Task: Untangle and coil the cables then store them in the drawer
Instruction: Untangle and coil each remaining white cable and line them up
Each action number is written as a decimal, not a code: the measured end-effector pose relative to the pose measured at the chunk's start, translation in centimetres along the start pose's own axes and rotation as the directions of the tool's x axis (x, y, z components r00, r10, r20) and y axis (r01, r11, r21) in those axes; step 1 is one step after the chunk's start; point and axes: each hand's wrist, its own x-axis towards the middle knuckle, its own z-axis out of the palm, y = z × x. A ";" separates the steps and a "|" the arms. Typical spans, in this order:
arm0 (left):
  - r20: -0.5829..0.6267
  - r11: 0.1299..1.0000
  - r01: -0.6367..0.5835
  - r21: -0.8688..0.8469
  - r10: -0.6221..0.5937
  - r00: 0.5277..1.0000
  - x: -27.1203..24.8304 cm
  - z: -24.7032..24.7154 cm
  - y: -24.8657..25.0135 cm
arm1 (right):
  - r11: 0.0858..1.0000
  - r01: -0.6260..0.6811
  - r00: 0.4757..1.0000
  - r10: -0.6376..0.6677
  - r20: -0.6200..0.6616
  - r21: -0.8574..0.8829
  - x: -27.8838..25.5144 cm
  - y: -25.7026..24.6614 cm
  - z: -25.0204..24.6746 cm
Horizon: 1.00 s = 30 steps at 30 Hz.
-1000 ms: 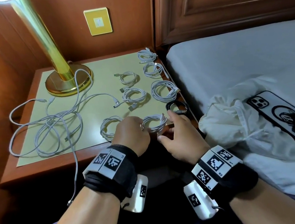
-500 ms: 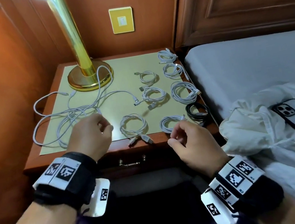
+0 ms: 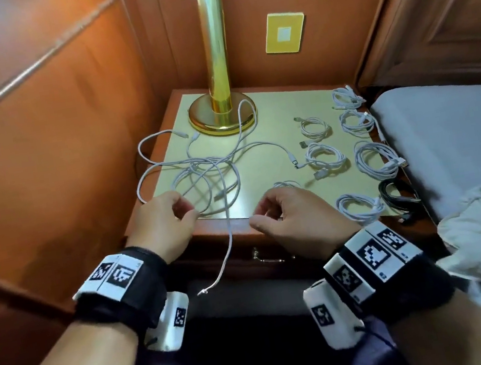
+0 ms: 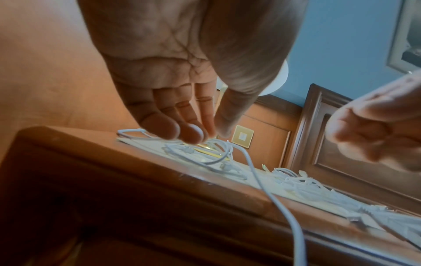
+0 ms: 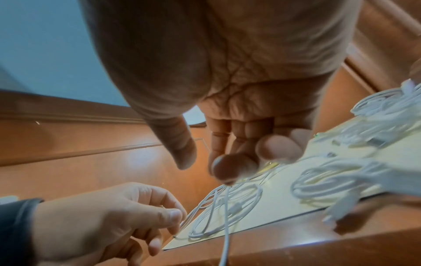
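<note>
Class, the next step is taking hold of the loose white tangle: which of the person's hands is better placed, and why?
Left, probably. The left hand hovers at the loose tangle, fingertips at its strands. The right hand hangs empty, further right.

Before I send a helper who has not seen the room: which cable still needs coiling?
On the wooden nightstand, beside the brass lamp, lies a loose white tangled cable. Unlike the neat coils to its right, it sprawls, one end dangling over the front edge.

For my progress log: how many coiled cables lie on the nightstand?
8. White coils: two back right, two middle, one right edge, one front, one half hidden behind the right hand. One black coil, front right corner.
</note>
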 end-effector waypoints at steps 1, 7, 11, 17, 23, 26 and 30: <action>0.006 1.000 -0.011 -0.011 0.011 1.000 0.0 0.0 -0.3 | 1.000 -0.014 1.000 0.014 -0.005 0.001 0.8 -0.4 0.5; 0.002 0.992 -0.098 -0.076 0.099 0.995 0.4 -0.5 -2.1 | 0.986 -0.115 0.993 0.118 -0.019 0.124 5.5 -2.6 3.3; -0.010 0.988 -0.128 -0.091 0.127 0.992 0.5 -0.9 -3.1 | 0.953 -0.172 0.984 0.157 0.078 0.250 7.6 -3.8 4.9; -0.032 0.988 -0.092 -0.125 0.089 0.996 0.3 -1.6 -4.1 | 0.970 -0.091 0.992 0.108 -0.066 0.224 9.1 -5.4 6.4; -0.111 0.962 -0.054 -0.267 0.025 0.994 -0.1 -2.0 -3.7 | 0.949 0.229 0.898 -0.120 -0.424 0.217 7.2 -6.5 6.0; -0.144 0.937 -0.051 -0.345 0.001 0.990 -0.1 -2.2 -3.4 | 0.900 0.352 0.846 -0.189 -0.499 0.257 6.6 -6.6 5.5; -0.297 0.904 -0.162 -0.396 0.041 0.954 -0.4 -2.4 -2.7 | 0.830 0.436 0.813 -0.199 -0.547 0.347 5.7 -6.9 4.7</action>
